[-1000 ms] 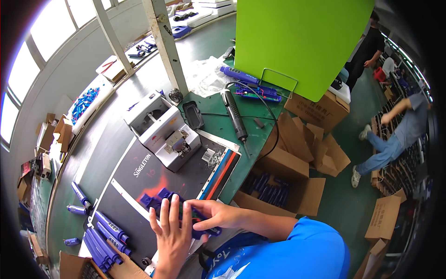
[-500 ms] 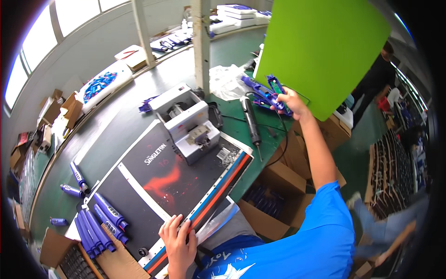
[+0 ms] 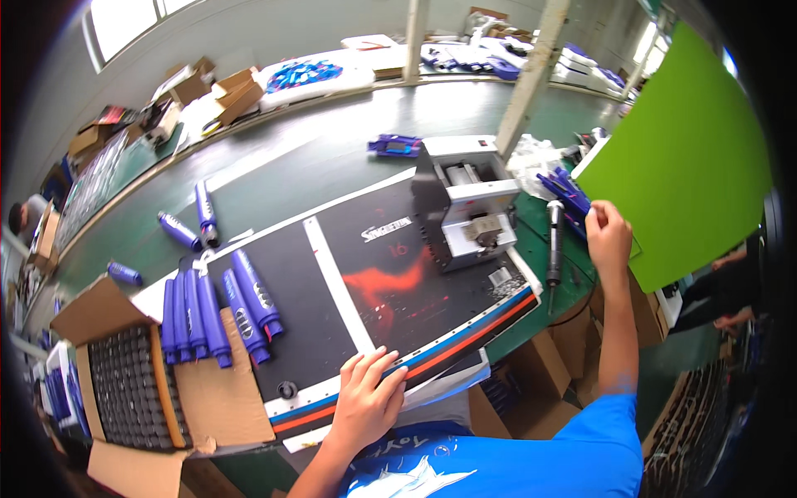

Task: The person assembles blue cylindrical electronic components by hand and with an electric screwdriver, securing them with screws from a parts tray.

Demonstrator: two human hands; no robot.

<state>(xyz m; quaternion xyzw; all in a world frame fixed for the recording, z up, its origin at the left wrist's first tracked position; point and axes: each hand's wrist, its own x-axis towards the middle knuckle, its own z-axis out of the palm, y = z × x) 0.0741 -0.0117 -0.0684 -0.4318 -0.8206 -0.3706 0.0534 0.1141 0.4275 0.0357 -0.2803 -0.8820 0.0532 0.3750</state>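
Observation:
My left hand [image 3: 365,394] lies flat with fingers stretched over the striped front edge of the black mat [image 3: 290,290]. At the right, my right hand [image 3: 610,236] is closed, its fingertips at the end of a purple plastic casing [image 3: 571,197] in a small pile; the fingers partly hide what they grip. A dark electric screwdriver [image 3: 554,245] lies just left of that hand, bit toward me. On the mat's back right stands a grey metal fixture [image 3: 473,203]. Several purple handles [image 3: 216,319] lie in a row on the left.
An open cardboard box [image 3: 133,386] with black parts stands at the near left. A small black ring [image 3: 287,390] sits near the mat's edge. A green panel [image 3: 689,166] rises beyond my right hand, and a post [image 3: 531,79] behind the fixture. Boxes [image 3: 540,365] stand below the bench.
The view has swung left, so the bench sits further right. The purple casing with a green circuit board, seen by my right hand before, no longer shows. My left hand stays on the mat's edge.

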